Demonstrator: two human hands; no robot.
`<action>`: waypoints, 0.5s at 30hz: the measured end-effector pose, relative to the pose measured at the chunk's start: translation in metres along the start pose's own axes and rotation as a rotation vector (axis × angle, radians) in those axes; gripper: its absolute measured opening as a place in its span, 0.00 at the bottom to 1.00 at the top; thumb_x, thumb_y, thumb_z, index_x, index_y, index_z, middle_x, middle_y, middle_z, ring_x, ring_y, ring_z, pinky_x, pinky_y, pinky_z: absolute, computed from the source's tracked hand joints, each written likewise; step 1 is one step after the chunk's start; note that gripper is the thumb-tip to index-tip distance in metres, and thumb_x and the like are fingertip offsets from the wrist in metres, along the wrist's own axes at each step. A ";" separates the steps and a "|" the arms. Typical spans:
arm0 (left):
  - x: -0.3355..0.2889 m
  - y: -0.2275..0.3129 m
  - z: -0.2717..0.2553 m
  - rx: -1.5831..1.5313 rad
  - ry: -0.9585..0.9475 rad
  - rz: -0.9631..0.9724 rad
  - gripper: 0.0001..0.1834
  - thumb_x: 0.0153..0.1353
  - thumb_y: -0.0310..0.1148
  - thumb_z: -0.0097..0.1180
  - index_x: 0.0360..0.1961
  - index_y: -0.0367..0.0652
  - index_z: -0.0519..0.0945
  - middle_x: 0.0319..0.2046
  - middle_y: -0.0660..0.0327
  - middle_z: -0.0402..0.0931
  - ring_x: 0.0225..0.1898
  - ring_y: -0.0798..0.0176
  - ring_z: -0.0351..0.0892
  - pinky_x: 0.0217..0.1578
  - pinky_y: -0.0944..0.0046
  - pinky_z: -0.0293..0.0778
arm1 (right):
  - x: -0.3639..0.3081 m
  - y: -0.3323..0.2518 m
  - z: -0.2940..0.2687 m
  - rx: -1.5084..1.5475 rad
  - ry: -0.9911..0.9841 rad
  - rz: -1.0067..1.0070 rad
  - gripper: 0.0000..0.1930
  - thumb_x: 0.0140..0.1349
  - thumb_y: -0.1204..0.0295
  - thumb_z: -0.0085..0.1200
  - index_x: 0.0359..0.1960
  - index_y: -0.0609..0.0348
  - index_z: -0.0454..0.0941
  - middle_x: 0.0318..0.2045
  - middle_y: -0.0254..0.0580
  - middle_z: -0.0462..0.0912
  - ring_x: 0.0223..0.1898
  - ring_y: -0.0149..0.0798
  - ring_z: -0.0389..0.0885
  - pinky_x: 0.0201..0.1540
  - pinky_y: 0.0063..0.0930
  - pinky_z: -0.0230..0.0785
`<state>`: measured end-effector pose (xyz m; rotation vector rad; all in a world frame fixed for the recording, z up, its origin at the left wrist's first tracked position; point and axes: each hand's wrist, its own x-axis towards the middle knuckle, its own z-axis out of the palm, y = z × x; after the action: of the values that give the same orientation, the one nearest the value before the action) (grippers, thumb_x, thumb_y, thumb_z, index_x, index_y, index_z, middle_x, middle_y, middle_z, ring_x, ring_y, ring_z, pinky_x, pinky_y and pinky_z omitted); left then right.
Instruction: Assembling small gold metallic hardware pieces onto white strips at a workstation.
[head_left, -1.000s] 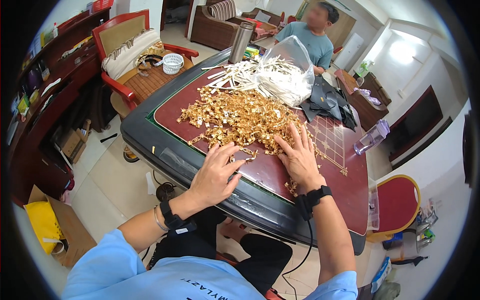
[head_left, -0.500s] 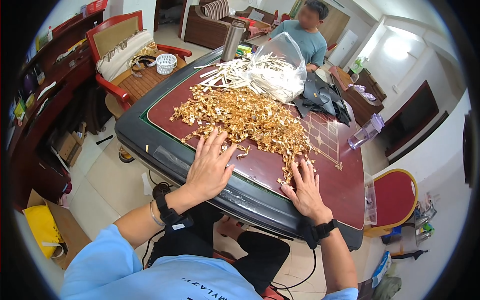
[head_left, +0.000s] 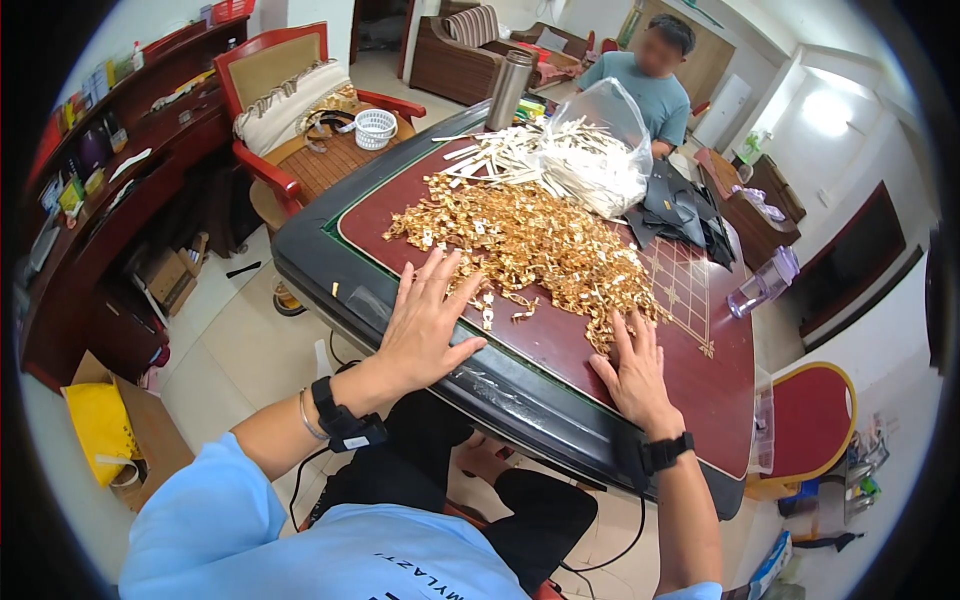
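A wide heap of small gold-coloured metal pieces (head_left: 530, 235), like little clasps or fittings, covers the middle of the dark red tabletop (head_left: 520, 347). At the heap's near left edge my left hand (head_left: 425, 325) lies with fingers spread, its fingertips by the closest pieces. A few loose gold pieces (head_left: 522, 306) lie just right of it. My right hand (head_left: 637, 372) is flat and open at the heap's near right tip, fingertips touching the pieces there. Neither hand grips anything. Each wrist wears a black strap.
Behind the heap are white strips (head_left: 490, 155) and a clear plastic bag (head_left: 605, 160) of them. A steel flask (head_left: 510, 90), black sheets (head_left: 685, 215) and a purple bottle (head_left: 765, 282) stand or lie around. A person (head_left: 645, 85) sits across the table. A chair (head_left: 290, 130) is at left.
My right hand has moved forward, and the pieces at its fingertips have been pushed back toward the heap. My left hand has shifted slightly left along the heap's edge. The view has turned a little.
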<state>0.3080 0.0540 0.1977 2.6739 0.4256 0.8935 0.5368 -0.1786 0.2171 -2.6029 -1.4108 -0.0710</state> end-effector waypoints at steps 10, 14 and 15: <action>0.013 -0.031 0.006 0.109 -0.122 -0.092 0.47 0.58 0.58 0.58 0.69 0.37 0.59 0.68 0.38 0.52 0.73 0.37 0.41 0.71 0.41 0.41 | -0.041 -0.012 0.008 -0.019 0.010 0.082 0.36 0.67 0.51 0.49 0.72 0.48 0.53 0.71 0.57 0.51 0.73 0.64 0.43 0.70 0.65 0.35; 0.024 -0.022 0.015 0.086 -0.143 -0.122 0.42 0.62 0.55 0.56 0.68 0.37 0.61 0.68 0.37 0.50 0.72 0.36 0.43 0.71 0.43 0.44 | -0.041 -0.014 0.014 -0.076 0.047 0.097 0.35 0.67 0.51 0.48 0.71 0.50 0.55 0.71 0.57 0.53 0.73 0.62 0.45 0.70 0.63 0.35; 0.025 -0.021 0.016 0.087 -0.138 -0.124 0.42 0.62 0.55 0.56 0.68 0.37 0.61 0.68 0.37 0.50 0.72 0.36 0.43 0.71 0.43 0.44 | -0.041 -0.015 0.014 -0.078 0.050 0.093 0.35 0.67 0.51 0.48 0.71 0.50 0.55 0.71 0.57 0.53 0.73 0.62 0.45 0.70 0.63 0.35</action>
<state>0.3333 0.0793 0.1908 2.7308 0.6029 0.6646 0.5017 -0.2020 0.2002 -2.7058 -1.2940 -0.1802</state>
